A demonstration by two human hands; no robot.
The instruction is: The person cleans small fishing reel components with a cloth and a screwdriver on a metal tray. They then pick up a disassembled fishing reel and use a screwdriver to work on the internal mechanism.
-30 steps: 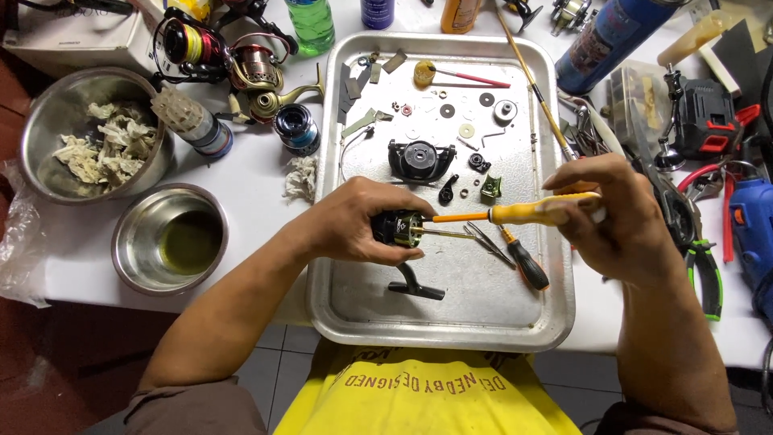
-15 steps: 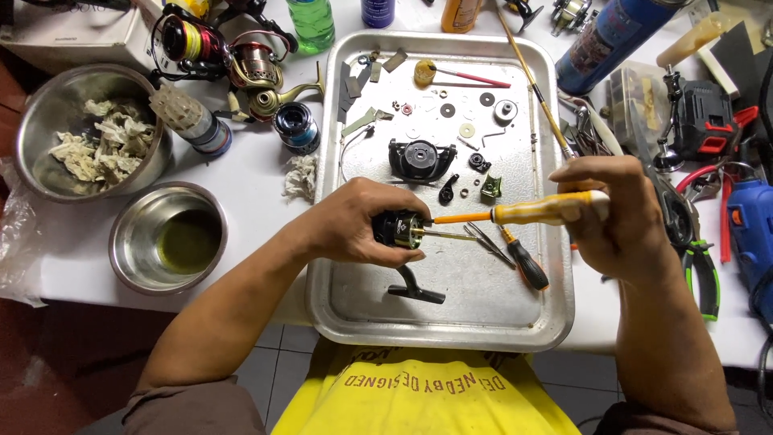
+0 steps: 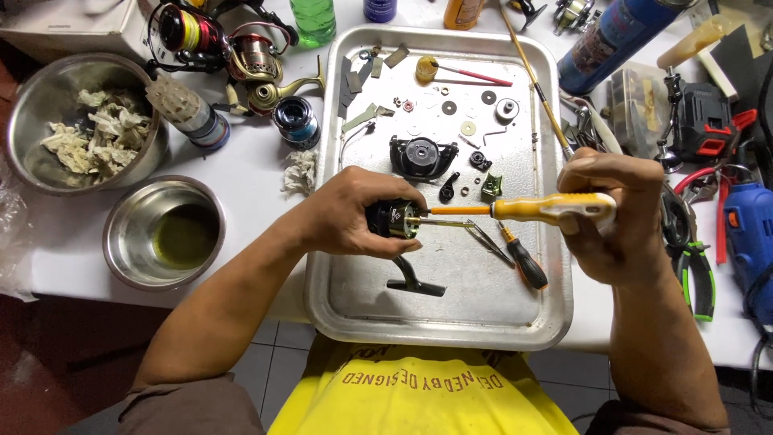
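Observation:
My left hand (image 3: 350, 213) grips a black fishing reel body (image 3: 393, 219) over a metal tray (image 3: 362, 298); its black handle (image 3: 415, 280) hangs down toward the tray floor. My right hand (image 3: 616, 217) holds a yellow-handled screwdriver (image 3: 547, 209) level, its orange shaft reaching left with the tip against the reel body. A thin brass shaft sticks out of the reel just below the screwdriver. A black side cover (image 3: 423, 155) lies on the tray above the reel.
Small washers, gears and screws are scattered over the tray's far half, and a black-handled screwdriver (image 3: 523, 259) lies near my right hand. Two steel bowls (image 3: 165, 234) stand left, one with rags. Spare reels, bottles, pliers (image 3: 696, 270) and a blue power tool (image 3: 749, 234) crowd the table.
Both hands hold nearly the same pose; the screwdriver stays against the reel body, and my right hand's grip on the handle shifts only slightly.

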